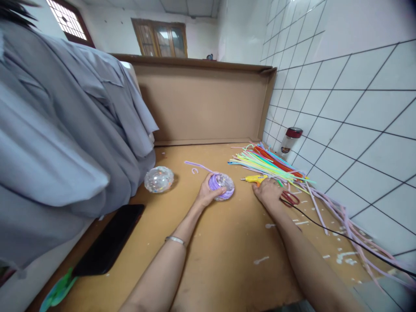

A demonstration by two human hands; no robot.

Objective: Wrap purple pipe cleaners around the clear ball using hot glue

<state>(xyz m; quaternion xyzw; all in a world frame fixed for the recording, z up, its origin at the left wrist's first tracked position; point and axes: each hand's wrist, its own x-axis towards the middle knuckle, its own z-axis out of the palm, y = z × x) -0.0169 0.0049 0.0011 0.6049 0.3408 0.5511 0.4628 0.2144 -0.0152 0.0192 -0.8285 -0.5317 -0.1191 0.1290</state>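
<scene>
My left hand is closed around a clear faceted bowl with purple pipe cleaner wound about its side. A loose purple pipe cleaner end sticks out from it to the left, above the table. The thumb presses across the wound strands. To the right, my right hand is closed on a yellow glue gun, whose nozzle points left toward the bowl. The hand hides the gun's rear and handle. A second clear faceted bowl, unwrapped, sits to the left of my left hand.
Many coloured pipe cleaners lie by the tiled wall, with red-handled scissors, a black cord and a red-lidded jar nearby. A black phone lies at left below grey cloth. Cardboard stands behind.
</scene>
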